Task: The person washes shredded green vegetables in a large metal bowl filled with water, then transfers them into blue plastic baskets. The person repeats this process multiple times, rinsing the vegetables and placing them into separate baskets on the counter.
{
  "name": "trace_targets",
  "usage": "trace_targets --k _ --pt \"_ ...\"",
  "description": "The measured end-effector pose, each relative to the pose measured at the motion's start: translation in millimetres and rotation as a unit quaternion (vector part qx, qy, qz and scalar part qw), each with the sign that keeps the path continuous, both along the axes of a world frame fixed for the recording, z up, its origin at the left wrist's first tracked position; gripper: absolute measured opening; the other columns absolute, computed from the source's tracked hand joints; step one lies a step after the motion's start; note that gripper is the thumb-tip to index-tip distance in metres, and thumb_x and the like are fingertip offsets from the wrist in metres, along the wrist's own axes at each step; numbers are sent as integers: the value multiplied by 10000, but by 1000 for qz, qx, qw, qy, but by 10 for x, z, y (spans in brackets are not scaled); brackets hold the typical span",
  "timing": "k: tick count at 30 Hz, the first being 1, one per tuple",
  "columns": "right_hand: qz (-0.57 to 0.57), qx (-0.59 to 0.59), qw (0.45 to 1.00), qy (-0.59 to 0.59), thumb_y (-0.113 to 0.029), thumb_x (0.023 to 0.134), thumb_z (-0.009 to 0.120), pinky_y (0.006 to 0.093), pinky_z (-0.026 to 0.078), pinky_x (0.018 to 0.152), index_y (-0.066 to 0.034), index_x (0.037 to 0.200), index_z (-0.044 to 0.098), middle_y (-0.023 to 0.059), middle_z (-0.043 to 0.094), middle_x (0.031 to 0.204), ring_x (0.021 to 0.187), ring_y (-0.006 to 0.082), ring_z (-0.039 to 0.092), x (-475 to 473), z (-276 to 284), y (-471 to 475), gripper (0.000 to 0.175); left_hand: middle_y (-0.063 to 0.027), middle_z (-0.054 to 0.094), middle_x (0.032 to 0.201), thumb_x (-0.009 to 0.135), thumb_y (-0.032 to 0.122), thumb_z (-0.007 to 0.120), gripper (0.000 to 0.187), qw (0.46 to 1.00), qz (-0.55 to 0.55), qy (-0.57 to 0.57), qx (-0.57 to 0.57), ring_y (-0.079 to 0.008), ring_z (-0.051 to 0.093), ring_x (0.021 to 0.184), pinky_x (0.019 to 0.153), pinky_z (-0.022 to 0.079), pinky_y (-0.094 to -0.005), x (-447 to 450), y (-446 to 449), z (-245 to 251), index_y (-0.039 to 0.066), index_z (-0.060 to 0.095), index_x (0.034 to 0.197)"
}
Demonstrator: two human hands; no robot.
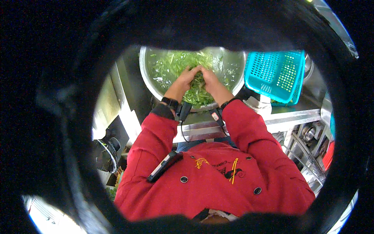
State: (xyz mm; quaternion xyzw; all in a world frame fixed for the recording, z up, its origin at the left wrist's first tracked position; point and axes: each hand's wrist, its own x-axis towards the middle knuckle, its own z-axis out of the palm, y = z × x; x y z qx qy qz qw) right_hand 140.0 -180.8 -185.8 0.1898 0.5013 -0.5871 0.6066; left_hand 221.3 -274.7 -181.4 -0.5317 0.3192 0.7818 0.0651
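Note:
A large round metal basin (143, 73) of water stands before me, with cut leafy greens (182, 60) floating in it, mostly towards the far side. Over the near part of the basin, my left hand (186, 79) and my right hand (211, 81) meet at the fingertips. Between them they cup a clump of greens (198, 96), which also spreads below my wrists towards the near rim. My palms face inward, so part of the clump is hidden. Black straps with small devices and cables circle both wrists.
Right of the basin, a turquoise plastic basket (267, 71) sits inside another one. A white cloth (257, 104) lies by the metal counter's front edge (292, 116). Lower right, a rack holds metal bowls (308, 133). A dark frame blocks the picture's rim.

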Motion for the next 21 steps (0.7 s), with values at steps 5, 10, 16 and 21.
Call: trace_targets --k 5,10,16,21 --pt "-60 23 979 196 -205 864 569 286 462 791 81 1250 395 162 625 990 888 182 579 69 1168 -215 510 -100 600 1005 850 222 594 474 974 31 45 -218 -181 576 881 692 492 -323 -76 81 1143 26 409 1240" --pt "-134 -177 923 316 -74 904 502 262 450 842 19 1145 528 89 629 1041 932 147 575 -14 2198 -195 259 -49 605 944 900 106 488 316 896 130 182 -383 -92 558 753 604 454 -216 -279 307 2278 56 462 1210" --pt "-130 -217 846 469 -15 888 511 262 458 847 -2 1092 537 91 607 1076 977 138 567 -754 3349 436 207 -110 518 1196 901 76 486 454 834 58 352 -420 -162 513 1051 901 412 -282 -966 755 3131 3 332 1321" --pt "-2 -35 708 705 -105 873 566 315 449 840 -6 1172 497 164 557 1093 987 218 556 -1448 3195 955 322 -233 465 1179 871 217 590 378 781 5 409 -472 -248 517 1021 839 441 -376 -1611 1065 2627 -35 427 1102"
